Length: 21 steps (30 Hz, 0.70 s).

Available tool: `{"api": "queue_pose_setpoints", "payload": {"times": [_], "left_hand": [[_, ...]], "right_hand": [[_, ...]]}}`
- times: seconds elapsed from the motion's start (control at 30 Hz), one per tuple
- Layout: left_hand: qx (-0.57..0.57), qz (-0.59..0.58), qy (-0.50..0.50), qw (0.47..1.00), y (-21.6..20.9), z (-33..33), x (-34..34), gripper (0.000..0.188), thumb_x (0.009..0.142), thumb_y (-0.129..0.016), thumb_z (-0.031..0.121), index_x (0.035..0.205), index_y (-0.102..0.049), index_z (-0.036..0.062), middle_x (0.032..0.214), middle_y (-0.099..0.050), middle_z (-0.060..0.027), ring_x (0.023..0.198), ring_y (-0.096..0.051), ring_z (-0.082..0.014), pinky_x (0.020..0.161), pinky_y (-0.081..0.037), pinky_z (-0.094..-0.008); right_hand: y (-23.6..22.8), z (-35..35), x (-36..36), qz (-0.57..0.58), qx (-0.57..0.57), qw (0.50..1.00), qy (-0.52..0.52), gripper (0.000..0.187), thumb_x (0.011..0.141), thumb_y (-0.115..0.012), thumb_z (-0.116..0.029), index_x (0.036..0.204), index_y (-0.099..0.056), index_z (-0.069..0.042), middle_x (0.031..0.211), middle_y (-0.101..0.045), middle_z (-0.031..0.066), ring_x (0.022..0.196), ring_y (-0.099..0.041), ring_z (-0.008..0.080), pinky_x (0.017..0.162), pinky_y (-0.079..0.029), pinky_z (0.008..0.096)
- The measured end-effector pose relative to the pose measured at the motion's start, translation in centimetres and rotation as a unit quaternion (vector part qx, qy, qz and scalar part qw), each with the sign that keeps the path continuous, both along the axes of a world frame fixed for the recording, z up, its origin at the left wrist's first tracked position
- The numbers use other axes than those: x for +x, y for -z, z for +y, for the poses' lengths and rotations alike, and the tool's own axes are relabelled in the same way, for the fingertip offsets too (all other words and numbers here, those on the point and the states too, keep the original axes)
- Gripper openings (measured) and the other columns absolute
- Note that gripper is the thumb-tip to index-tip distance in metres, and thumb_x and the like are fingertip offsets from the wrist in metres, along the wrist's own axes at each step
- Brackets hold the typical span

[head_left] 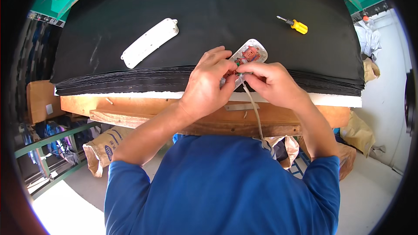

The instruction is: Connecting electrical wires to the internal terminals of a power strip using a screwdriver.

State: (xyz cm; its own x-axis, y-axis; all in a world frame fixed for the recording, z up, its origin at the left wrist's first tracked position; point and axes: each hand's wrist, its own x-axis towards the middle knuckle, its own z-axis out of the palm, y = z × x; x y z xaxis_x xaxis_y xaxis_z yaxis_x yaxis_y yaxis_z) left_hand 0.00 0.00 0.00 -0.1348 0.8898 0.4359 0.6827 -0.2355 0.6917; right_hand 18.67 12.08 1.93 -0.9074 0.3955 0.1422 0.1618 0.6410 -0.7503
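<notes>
- I see two bare hands working close together over an open white case, bent over from a blue shirt (235, 187) at the bottom.
- My left hand (207, 80) is curled closed on the near left part of the white case (257, 43), fingers along its far left side, thumb nearer the body.
- My right hand (278, 82) meets it from the right, thumb and forefinger brought almost together over the case; I cannot tell whether anything is pinched between them.
- The case lies slanted under the fingertips, its rounded far end sticking out beyond the grip, with copper-coloured parts (251, 54) showing inside.
- A small bit of green, too small to make out, shows at the fingertips.
- A pale cable (254, 106) runs from the case, between the hands, toward the body and over the table edge.
- Beyond the grip to the left, a long white cover (150, 42) lies slantwise, well apart from the hands.
- Beyond the grip to the right lies a screwdriver (298, 26), yellow handle toward the right, tip pointing left.
- Beneath all this I see a thick stack of black cloth (209, 13) on a wooden table (76, 103).
- Below the left forearm stands a brown paper sack (96, 152).
</notes>
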Motion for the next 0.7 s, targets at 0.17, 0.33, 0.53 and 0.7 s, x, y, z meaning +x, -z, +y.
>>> {"api": "queue_pose_setpoints", "payload": {"times": [0.17,0.33,0.53,0.7], "left_hand": [[-0.008,0.065,0.015,0.998,-1.4,-0.2,0.6,0.022,0.078,-0.073,-0.004,0.1,-0.071,-0.0011,0.119,-0.066,-0.0246,0.123,-0.06,-0.0464,0.102,-0.052,-0.0507],[-0.03,0.133,0.03,0.99,-2.3,0.6,0.3,0.021,0.079,-0.069,-0.005,0.1,-0.072,-0.0016,0.119,-0.066,-0.0253,0.123,-0.059,-0.0487,0.103,-0.05,-0.0518],[-0.107,0.149,0.037,0.982,-2.9,0.7,0.9,0.022,0.084,-0.065,-0.002,0.105,-0.072,-0.0019,0.127,-0.063,-0.0293,0.133,-0.05,-0.0529,0.112,-0.042,-0.0547],[-0.161,0.093,0.025,0.982,-2.7,0.4,1.4,0.025,0.086,-0.065,-0.001,0.11,-0.071,-0.0011,0.137,-0.057,-0.0338,0.14,-0.042,-0.0547,0.115,-0.038,-0.0555]], "right_hand": [[0.4,-1.7,2.2,0.1,-0.194,0.963,0.159,0.014,0.098,-0.064,0.004,0.108,-0.069,-0.003,0.065,-0.057,-0.0064,0.059,-0.044,-0.0011,0.053,-0.036,0.0206],[1.9,-4.1,2.5,0.081,-0.212,0.958,0.178,0.012,0.096,-0.068,0.001,0.108,-0.07,0.0,0.067,-0.059,-0.0053,0.058,-0.045,-0.0007,0.052,-0.037,0.0214],[2.3,-5.8,1.8,0.093,-0.225,0.951,0.19,0.013,0.095,-0.072,-0.003,0.107,-0.07,0.002,0.083,-0.067,0.0021,0.067,-0.054,0.0041,0.059,-0.045,0.0241],[2.6,-7.4,0.8,0.088,-0.337,0.909,0.23,0.014,0.094,-0.073,-0.005,0.106,-0.069,0.002,0.087,-0.069,0.0034,0.07,-0.056,0.0047,0.061,-0.047,0.0237]]}}
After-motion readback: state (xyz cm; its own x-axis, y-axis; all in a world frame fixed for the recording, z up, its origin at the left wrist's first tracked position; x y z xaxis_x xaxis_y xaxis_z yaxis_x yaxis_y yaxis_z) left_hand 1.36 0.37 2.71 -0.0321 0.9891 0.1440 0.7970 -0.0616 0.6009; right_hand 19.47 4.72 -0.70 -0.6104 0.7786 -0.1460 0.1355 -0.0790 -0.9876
